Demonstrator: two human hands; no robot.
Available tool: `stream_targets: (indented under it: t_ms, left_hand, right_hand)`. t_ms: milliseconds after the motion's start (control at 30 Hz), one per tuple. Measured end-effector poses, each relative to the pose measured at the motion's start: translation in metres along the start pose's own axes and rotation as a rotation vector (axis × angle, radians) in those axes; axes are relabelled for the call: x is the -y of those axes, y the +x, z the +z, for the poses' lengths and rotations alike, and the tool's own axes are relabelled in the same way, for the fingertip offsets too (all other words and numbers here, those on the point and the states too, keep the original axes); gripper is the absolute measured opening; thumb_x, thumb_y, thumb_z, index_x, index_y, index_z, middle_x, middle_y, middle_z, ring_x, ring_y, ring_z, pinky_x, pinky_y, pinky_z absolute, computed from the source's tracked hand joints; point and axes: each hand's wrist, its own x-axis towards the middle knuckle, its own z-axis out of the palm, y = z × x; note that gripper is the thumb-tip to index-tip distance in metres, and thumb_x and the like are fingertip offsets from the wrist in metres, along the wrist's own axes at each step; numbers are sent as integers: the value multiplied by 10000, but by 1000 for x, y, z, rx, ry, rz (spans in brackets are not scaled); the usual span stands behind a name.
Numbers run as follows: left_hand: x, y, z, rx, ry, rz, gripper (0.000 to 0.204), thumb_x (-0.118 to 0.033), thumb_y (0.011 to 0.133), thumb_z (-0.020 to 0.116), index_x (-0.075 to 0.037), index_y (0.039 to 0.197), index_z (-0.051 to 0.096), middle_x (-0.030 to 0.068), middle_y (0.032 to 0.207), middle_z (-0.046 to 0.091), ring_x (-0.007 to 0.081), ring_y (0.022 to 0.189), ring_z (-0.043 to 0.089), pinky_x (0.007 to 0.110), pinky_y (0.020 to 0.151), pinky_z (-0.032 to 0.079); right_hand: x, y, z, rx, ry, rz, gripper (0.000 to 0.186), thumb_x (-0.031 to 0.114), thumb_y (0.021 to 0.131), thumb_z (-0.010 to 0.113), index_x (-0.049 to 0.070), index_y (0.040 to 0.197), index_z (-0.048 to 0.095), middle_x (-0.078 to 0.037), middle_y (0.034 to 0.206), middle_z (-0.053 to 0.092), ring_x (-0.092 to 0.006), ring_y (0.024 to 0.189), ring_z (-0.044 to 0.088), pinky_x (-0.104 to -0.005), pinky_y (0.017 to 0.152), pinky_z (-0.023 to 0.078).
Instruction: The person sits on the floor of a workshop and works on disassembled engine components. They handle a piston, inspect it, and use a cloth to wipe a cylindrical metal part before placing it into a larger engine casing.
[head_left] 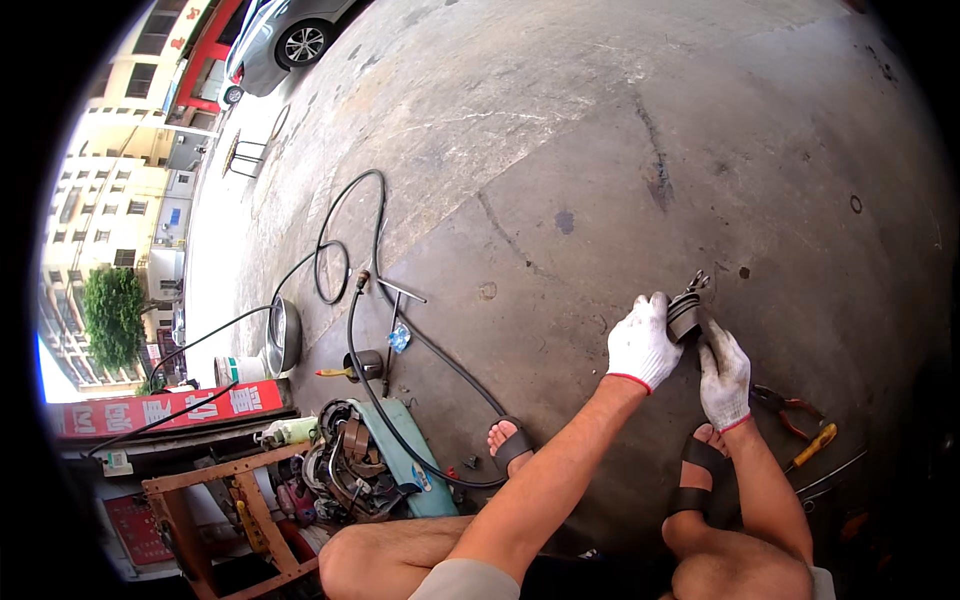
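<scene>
In front of me, above the concrete floor, my two gloved hands have a curved grey metal part [684, 316] between them. It looks like a banded arc, with thin hooked metal pieces at its far end; its exact kind is not clear. My left hand [640, 345], in a white knit glove, is closed on its left side, fingers over the top. On the lower right side, my right hand [725, 375] holds it with bent fingers, which partly hide it. Pliers [777, 408] with reddish handles and a yellow-handled screwdriver [816, 445] lie on the floor beside my right forearm.
A dark hose [455, 366] loops across the floor at left, beside a T-handle wrench [394, 310]. A metal basin [285, 336], a small pot [366, 364] with a brush, a pile of metal parts [350, 455] and a rusty frame [225, 470] stand farther left. A car [275, 45] is parked beyond.
</scene>
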Motion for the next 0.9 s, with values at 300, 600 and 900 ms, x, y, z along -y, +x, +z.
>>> stream_targets:
  t_ms: [300,600,900]
  left_hand:
    - [59,-42,27,15,-311,-305,797,-439,832,809,22,1400,493,275,1335,573,412,1262,576,463,1052,491]
    - [59,-106,-20,-258,-633,-74,320,-238,985,652,-49,1243,657,188,1220,673,379,1128,664,435,929,541]
    - [52,-126,-234,-266,-102,97,201,-182,905,621,-10,1002,659,244,1012,694,441,1035,656,509,908,522]
  right_hand:
    - [25,-46,9,26,676,676,314,-12,1031,486,-30,1332,575,-42,922,652,-90,747,596,-248,617,490]
    - [28,-56,39,281,689,580,100,91,1032,585,34,1090,643,26,838,593,-36,674,476,-220,567,389]
    - [109,-27,32,554,1016,364,281,256,1057,617,24,1216,623,-5,855,609,-89,665,565,-240,600,479]
